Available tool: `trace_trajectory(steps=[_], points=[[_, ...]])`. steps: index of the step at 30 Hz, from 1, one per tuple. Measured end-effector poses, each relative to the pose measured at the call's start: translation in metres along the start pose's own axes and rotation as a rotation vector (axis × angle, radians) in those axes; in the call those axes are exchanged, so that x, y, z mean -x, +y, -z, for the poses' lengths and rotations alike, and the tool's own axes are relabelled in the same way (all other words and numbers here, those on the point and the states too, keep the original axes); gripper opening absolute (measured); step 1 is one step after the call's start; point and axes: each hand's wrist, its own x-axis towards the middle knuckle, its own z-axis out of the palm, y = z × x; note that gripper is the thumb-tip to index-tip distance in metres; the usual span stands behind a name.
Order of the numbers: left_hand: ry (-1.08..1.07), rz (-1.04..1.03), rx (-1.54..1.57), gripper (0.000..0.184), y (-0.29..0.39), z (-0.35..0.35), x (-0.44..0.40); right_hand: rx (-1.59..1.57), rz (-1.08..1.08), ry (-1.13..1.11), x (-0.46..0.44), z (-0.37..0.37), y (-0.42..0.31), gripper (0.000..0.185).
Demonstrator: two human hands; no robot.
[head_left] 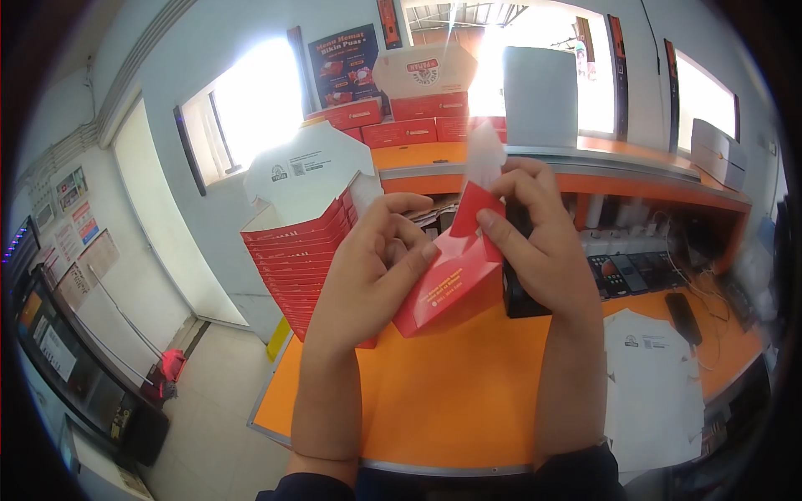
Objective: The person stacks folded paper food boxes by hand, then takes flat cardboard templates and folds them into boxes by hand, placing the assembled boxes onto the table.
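Observation:
A red cardboard food box (443, 288) with yellow print is tilted above the orange table, between both hands. My left hand (380, 263) grips its left side, thumb pressed on the printed panel and fingers curled behind. With thumb and fingers, my right hand (535, 234) pinches a red corner flap (474, 210) at the box's upper right. A whitish panel (484, 154) rises behind that flap, blurred. Left of the hands stands a tall stack of red boxes (292, 275), their white lids (309, 167) raised. The far side of the held box is hidden.
Flat white box blanks (652, 384) lie at the right of the orange table (451, 401), near a dark phone (683, 319). More red boxes (401, 132) stand on the shelf behind. Cables and several phones (631, 271) occupy the back right. A door (159, 200) is at the left.

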Motion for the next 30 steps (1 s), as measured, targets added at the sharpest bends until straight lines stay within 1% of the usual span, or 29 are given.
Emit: trace_trajectory(steps=[1,4,7,10,12,13,15,18,19,22,24,25,27,28,30], points=[[0.026,0.003,0.023,0.038,-0.002,-0.001,-0.001,0.011,-0.028,0.055,0.0,-0.003,-0.005,0.018],[0.083,-0.014,0.052,0.037,-0.008,-0.003,-0.003,0.314,0.036,0.256,0.003,-0.012,-0.012,0.022],[0.115,-0.09,-0.027,0.038,0.0,-0.007,0.001,0.382,0.124,0.248,0.006,-0.012,-0.025,0.024],[0.133,-0.153,-0.123,0.038,0.008,-0.011,0.005,0.403,0.148,0.118,0.01,-0.009,-0.033,0.021],[0.129,-0.178,-0.15,0.039,0.01,-0.011,0.007,0.392,0.17,0.108,0.012,-0.01,-0.034,0.018],[0.154,-0.218,-0.133,0.039,0.007,-0.011,0.005,0.387,0.181,0.104,0.012,-0.01,-0.034,0.016],[0.202,-0.296,-0.1,0.04,-0.001,-0.01,0.003,0.291,0.208,0.0,0.011,-0.01,-0.033,0.015],[0.14,-0.209,-0.085,0.044,0.004,-0.008,0.005,0.185,0.188,-0.122,0.01,-0.014,-0.029,0.015],[0.168,-0.225,-0.103,0.044,0.004,-0.009,0.005,0.154,0.176,-0.159,0.009,-0.016,-0.028,0.016],[0.245,-0.285,-0.146,0.045,0.001,-0.013,0.0,0.115,0.184,-0.114,0.008,-0.023,-0.026,0.016],[0.294,-0.33,-0.168,0.044,-0.002,-0.014,-0.001,0.137,0.215,-0.112,0.008,-0.022,-0.022,0.032],[0.356,-0.364,-0.189,0.043,-0.004,-0.014,-0.002,0.146,0.231,-0.112,0.007,-0.022,-0.021,0.04],[0.486,-0.433,-0.235,0.041,-0.007,-0.015,-0.005,0.156,0.19,-0.159,0.014,-0.023,-0.029,0.066],[0.518,-0.429,-0.212,0.039,-0.007,-0.015,-0.005,0.161,0.17,-0.183,0.017,-0.024,-0.035,0.079],[0.577,-0.423,-0.165,0.035,-0.005,-0.015,-0.005,0.352,0.169,-0.137,0.02,-0.031,-0.045,0.101]])
